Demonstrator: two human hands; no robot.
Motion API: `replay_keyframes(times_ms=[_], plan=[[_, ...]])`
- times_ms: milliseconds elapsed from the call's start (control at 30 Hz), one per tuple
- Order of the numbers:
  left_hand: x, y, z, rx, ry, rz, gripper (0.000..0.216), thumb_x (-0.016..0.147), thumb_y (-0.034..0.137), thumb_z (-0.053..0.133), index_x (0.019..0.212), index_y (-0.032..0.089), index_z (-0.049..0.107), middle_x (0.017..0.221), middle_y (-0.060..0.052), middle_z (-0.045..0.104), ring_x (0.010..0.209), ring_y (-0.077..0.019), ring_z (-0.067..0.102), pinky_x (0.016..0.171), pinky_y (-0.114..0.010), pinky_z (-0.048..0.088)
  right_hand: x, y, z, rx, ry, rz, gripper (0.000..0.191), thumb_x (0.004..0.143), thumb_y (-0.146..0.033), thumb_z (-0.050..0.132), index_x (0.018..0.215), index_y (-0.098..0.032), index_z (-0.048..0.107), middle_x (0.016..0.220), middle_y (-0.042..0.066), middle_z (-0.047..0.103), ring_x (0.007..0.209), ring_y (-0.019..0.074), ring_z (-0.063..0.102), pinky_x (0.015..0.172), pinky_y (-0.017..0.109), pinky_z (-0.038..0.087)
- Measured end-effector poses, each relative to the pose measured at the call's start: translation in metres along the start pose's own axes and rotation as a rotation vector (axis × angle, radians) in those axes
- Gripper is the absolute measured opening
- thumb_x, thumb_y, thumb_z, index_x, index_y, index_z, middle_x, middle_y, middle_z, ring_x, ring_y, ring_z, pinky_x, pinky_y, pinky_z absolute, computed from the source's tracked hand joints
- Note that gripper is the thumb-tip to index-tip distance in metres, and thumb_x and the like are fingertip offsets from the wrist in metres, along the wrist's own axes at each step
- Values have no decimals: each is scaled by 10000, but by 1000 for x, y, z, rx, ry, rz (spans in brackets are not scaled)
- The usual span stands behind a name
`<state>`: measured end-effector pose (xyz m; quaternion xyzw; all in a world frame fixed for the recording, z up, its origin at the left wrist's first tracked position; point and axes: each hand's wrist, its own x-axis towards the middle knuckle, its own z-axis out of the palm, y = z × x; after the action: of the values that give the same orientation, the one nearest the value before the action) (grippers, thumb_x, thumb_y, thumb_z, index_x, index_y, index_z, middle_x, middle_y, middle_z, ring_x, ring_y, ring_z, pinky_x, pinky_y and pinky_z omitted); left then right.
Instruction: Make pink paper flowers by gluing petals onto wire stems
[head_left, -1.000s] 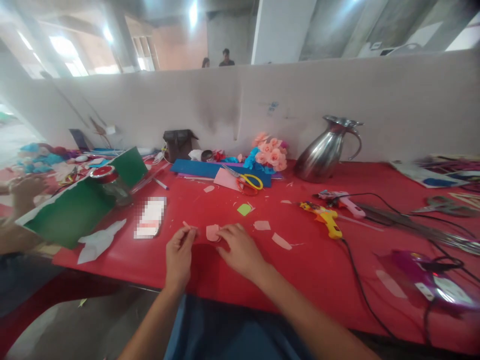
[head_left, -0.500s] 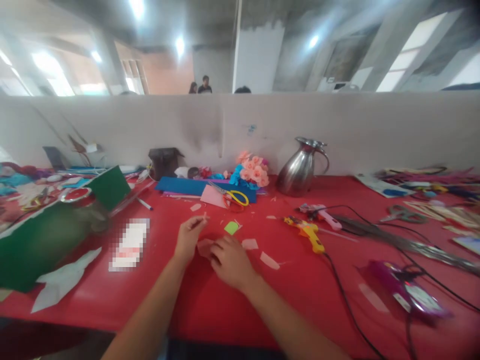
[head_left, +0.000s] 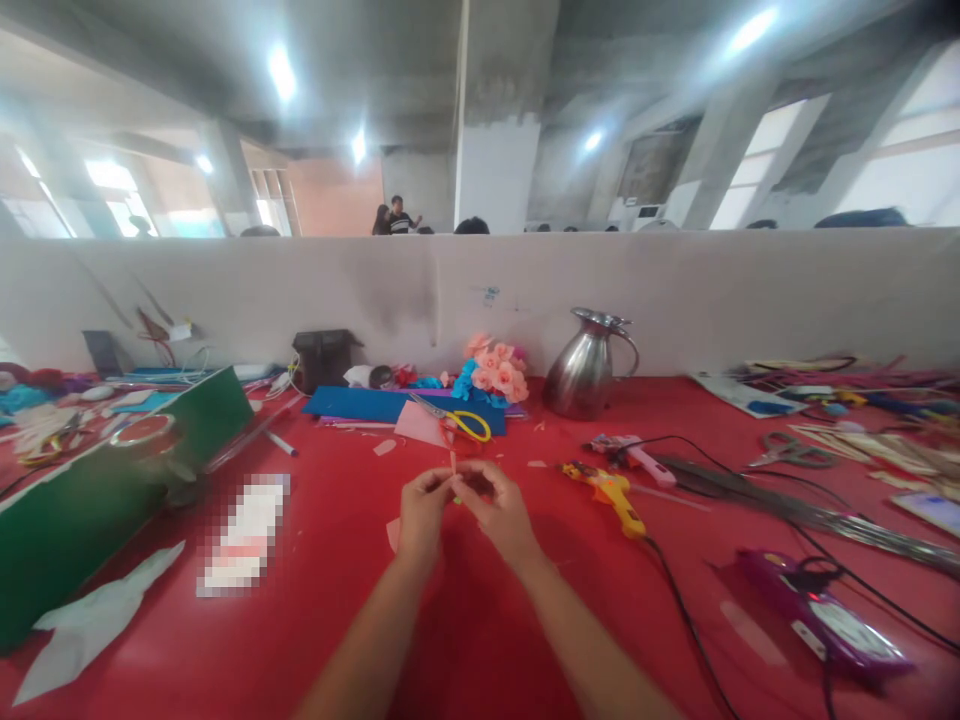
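Both hands, the left hand (head_left: 421,508) and right hand (head_left: 501,510), pinched a thin pink strip (head_left: 452,463) just before the scissors (head_left: 459,424). So slight a grip might have let it slip or crumple.

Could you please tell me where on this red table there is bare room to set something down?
Bare red cloth lies in front of the hands, between the white paper scrap and the black cord. Crowded: the back row by the scissors and jug, and the right side with wires.

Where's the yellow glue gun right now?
In the head view, the yellow glue gun lies on the red table, just right of the right hand, in front of the steel jug and beside the pink glue gun.
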<state>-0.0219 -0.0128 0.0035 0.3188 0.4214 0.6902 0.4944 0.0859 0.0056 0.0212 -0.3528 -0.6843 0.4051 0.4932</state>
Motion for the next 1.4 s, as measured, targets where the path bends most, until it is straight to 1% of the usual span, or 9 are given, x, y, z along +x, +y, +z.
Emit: replay_keyframes(times_ms=[233, 400, 767, 900, 1033, 1067, 1100, 1267, 1400], plan=[[-5, -15, -10, 169, -16, 94, 102, 596, 251, 687, 642, 160, 683, 650, -8, 665, 685, -150, 597, 724, -267, 456, -11, 16, 3, -97, 72, -104, 193, 792, -352, 565, 792, -176, 643, 764, 31, 607, 682, 137, 547, 635, 257, 445], [-4, -11, -13, 184, -95, 142, 125, 626, 240, 677, 730, 181, 714, 731, -21, 692, 741, -158, 611, 771, -282, 459, -12, 16, 3, -111, 98, -137, 195, 801, -353, 567, 829, -188, 666, 789, 34, 581, 682, 131, 540, 622, 253, 449], [-4, -15, -15, 274, -37, 145, 89, 630, 236, 669, 682, 163, 668, 664, -2, 641, 656, -130, 564, 694, -251, 443, -14, 16, 5, -67, 83, -140, 165, 825, -304, 543, 828, -190, 663, 827, 41, 602, 775, 146, 580, 703, 261, 459], [-4, -8, -16, 290, 11, 155, 118, 630, 251, 678, 685, 156, 635, 666, 5, 617, 657, -120, 548, 677, -232, 421, -9, 20, 1, -30, 122, -60, 213, 801, -364, 555, 778, -174, 649, 774, 28, 612, 723, 144, 571, 665, 250, 443], [5, 8, -31, 158, 150, 209, 177, 680, 323, 647, 730, 175, 563, 659, 45, 533, 626, -79, 504, 653, -204, 389, 5, 32, -22, -47, 356, 107, 312, 788, -440, 512, 821, -156, 635, 726, 27, 639, 660, 151, 554, 620, 251, 423], [7, 12, -37, 137, 152, 206, 193, 675, 328, 652, 719, 176, 542, 647, 50, 510, 613, -75, 493, 653, -203, 387, 9, 35, -29, -92, 355, 129, 301, 779, -426, 518, 819, -154, 641, 749, 38, 655, 681, 159, 563, 641, 258, 425], [10, 17, -43, 135, 135, 188, 203, 678, 335, 652, 713, 175, 531, 643, 49, 501, 597, -71, 479, 642, -202, 384, 12, 38, -37, -161, 298, 158, 268, 765, -395, 533, 798, -156, 649, 761, 47, 667, 696, 166, 572, 657, 264, 424], [16, 29, -68, 61, 82, 128, 205, 655, 310, 678, 704, 169, 538, 668, 37, 491, 579, -58, 423, 579, -174, 342, 11, 41, -59, -563, -230, 253, 93, 650, -230, 644, 727, -185, 669, 780, 46, 680, 722, 168, 584, 643, 246, 394], [13, 28, -73, 97, 54, 87, 174, 663, 291, 668, 702, 167, 552, 690, 34, 500, 599, -59, 420, 581, -168, 328, 6, 37, -55, -703, -338, 235, 77, 628, -236, 680, 667, -185, 637, 739, 35, 658, 683, 148, 558, 604, 231, 359]])
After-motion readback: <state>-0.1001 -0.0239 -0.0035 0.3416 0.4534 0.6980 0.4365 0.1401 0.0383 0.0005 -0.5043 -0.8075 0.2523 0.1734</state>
